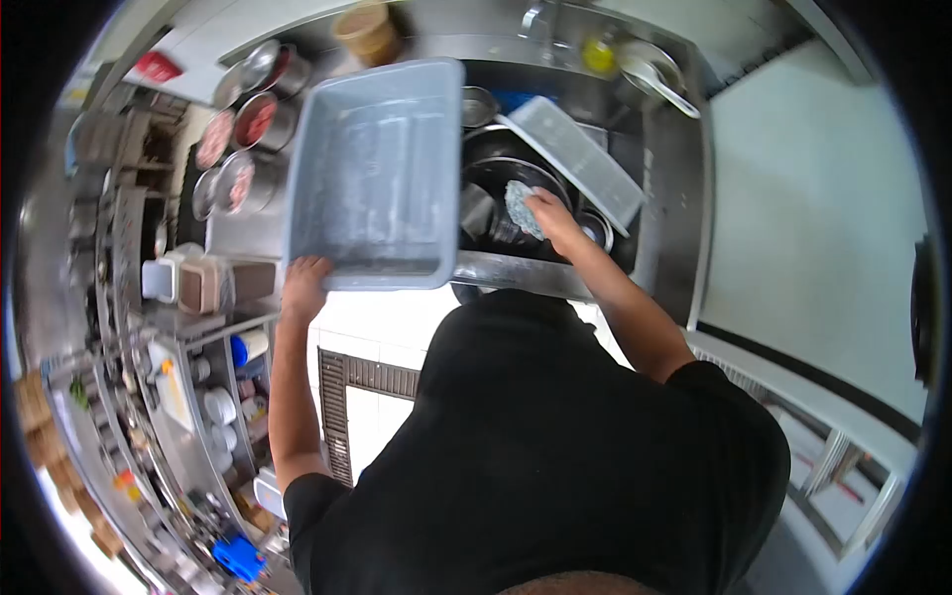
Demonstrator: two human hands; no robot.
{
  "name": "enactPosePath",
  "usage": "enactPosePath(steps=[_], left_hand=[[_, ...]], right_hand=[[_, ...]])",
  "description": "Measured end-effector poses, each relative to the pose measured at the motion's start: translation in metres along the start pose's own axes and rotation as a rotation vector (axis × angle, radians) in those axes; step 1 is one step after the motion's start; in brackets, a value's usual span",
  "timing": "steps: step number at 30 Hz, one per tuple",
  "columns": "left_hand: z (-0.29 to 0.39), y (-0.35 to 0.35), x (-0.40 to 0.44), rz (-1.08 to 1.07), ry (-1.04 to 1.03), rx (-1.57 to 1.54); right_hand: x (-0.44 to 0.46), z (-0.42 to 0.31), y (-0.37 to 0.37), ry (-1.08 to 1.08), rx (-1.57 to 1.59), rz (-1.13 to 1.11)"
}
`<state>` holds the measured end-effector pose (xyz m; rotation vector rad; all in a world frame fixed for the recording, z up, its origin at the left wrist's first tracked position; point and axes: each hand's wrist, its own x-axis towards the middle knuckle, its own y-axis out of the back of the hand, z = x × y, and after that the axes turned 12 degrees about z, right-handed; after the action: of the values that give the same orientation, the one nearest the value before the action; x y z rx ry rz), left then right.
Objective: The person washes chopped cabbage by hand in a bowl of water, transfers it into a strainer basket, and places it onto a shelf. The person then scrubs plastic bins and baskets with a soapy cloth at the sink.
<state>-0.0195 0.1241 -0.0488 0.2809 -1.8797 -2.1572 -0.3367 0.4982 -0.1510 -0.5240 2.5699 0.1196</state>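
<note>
My left hand (306, 288) grips the near left corner of a large grey plastic tub (382, 169), whose open inside faces up and looks wet. In my right hand (555, 218) is a grey-green scrubbing pad (522, 209), held over the sink. Below the pad, a dark round pan (496, 175) lies in the sink with other metal ware. A translucent rectangular lid or tray (580, 159) leans across the sink's right part, beyond my right hand.
Metal pots with pink-red contents (256, 121) stand left of the tub. Behind the sink are a faucet (535, 22), a brown container (367, 34) and a bowl with a ladle (652, 74). Shelves with containers (218, 405) fill the left side.
</note>
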Motion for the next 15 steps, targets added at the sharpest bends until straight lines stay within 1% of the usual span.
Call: enactPosePath(steps=[1,3,4,6,7,8,9,10,11,12,14,15], left_hand=[[-0.009,-0.01,0.0,0.011,-0.016,0.048],[-0.032,-0.026,0.003,-0.02,-0.003,0.158],[-0.02,-0.017,0.007,-0.07,0.017,0.193],[0.0,0.011,0.017,-0.16,0.061,0.274],[0.006,0.023,0.027,-0.222,0.128,0.242],[0.012,0.033,0.038,-0.28,0.196,0.212],[0.015,0.038,0.046,-0.341,0.271,0.185],[0.023,0.041,0.064,-0.281,0.127,0.205],[0.033,0.042,0.081,-0.188,0.093,0.053],[0.078,0.056,0.108,-0.097,0.062,-0.099],[0.134,0.032,0.159,0.076,-0.117,-0.273],[0.169,0.017,0.182,0.095,-0.115,-0.437]], right_hand=[[-0.013,-0.016,0.009,0.027,-0.103,0.047],[-0.013,-0.011,0.034,-0.022,0.006,-0.011],[-0.012,-0.009,0.045,-0.044,0.063,-0.048],[-0.013,-0.007,0.068,0.011,-0.02,0.017],[-0.018,-0.015,0.077,0.041,-0.062,0.048],[-0.025,-0.023,0.087,0.004,-0.068,0.065],[-0.03,-0.027,0.096,0.023,-0.067,0.13],[-0.032,-0.027,0.104,0.04,-0.067,0.189],[-0.035,-0.027,0.112,0.054,-0.068,0.243],[-0.04,-0.033,0.119,0.074,-0.092,0.272],[-0.027,-0.017,0.141,0.09,-0.056,0.25],[-0.022,-0.01,0.15,0.099,-0.038,0.245]])
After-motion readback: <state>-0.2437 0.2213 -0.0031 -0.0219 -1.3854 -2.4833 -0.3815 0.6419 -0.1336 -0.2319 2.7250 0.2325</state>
